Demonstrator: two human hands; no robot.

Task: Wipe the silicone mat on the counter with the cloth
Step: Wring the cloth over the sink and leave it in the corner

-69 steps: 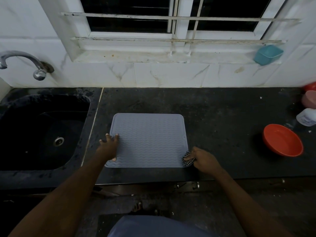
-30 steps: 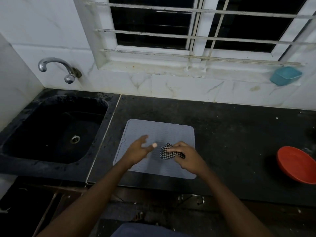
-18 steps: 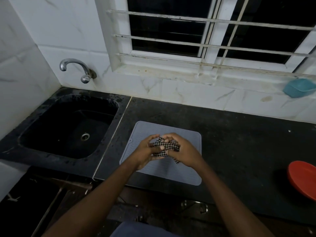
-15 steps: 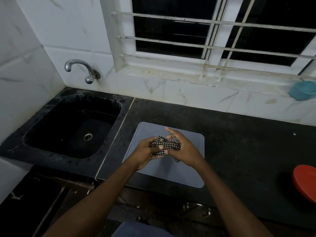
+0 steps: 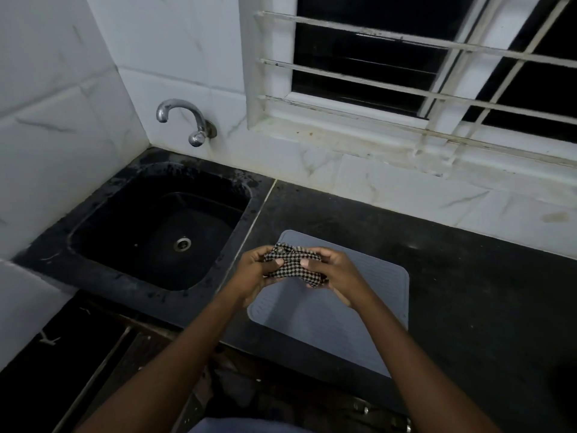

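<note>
The grey ribbed silicone mat point(image 5: 340, 320) lies flat on the black counter point(image 5: 468, 292), just right of the sink. A small black-and-white checked cloth point(image 5: 288, 265) is bunched up in the air above the mat's far left part. My left hand point(image 5: 253, 273) grips the cloth's left side and my right hand point(image 5: 334, 273) grips its right side, thumbs on top. Neither hand touches the mat. The hands and forearms hide part of the mat's left edge.
A black sink point(image 5: 156, 232) with a metal drain sits to the left, under a chrome tap point(image 5: 184, 120) on the white tiled wall. A barred window point(image 5: 421, 57) runs behind the counter. The counter's front edge lies just below the mat.
My right hand lifted the cloth off the mat's near right corner. My left hand left the mat and took hold of the cloth too. The view swung left, and the red bowl left the frame.
</note>
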